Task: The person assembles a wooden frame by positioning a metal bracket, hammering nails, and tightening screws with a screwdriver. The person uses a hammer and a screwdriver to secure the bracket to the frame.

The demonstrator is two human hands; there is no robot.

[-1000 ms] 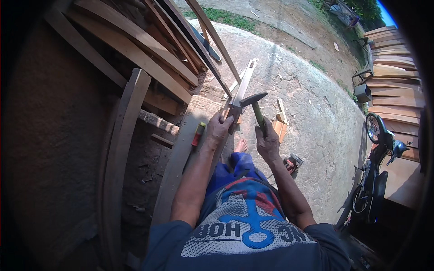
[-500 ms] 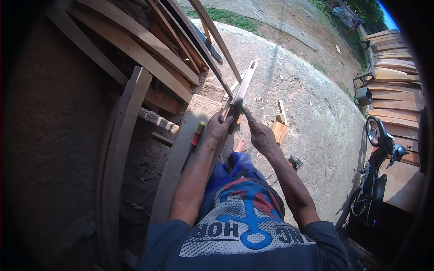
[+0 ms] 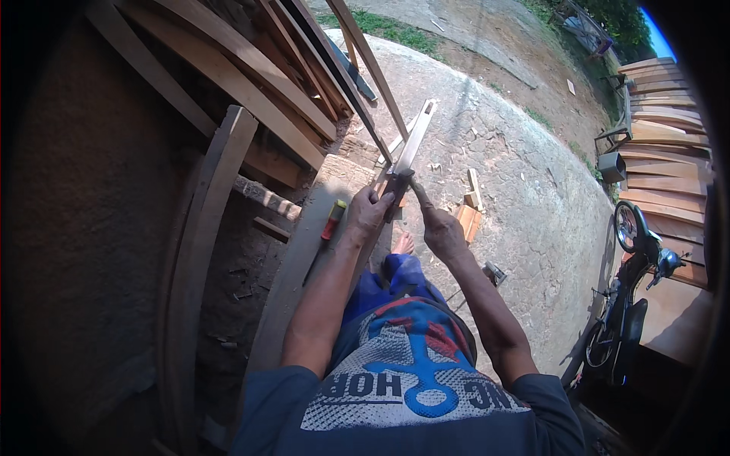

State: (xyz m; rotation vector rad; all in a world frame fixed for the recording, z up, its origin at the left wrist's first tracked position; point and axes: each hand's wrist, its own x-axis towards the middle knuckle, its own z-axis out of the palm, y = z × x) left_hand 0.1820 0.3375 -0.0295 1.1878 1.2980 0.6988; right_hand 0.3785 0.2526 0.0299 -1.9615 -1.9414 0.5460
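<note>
Head view: left hand (image 3: 369, 210) clasps a dark piece (image 3: 395, 190); right hand (image 3: 444, 231) grips a hammer (image 3: 420, 195), head at that piece. Wood strip (image 3: 416, 141) extends ahead, far slot (image 3: 430, 108) cut; remaining work indeterminable.

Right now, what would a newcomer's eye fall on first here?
Probably the hammer near the middle, in the right fingers, its head at the dark piece that the left fingers hold. Next might come the big blue anchor on the shirt below, and the red-and-yellow handle on the board to the left. A motorbike stands out at far right.
</note>
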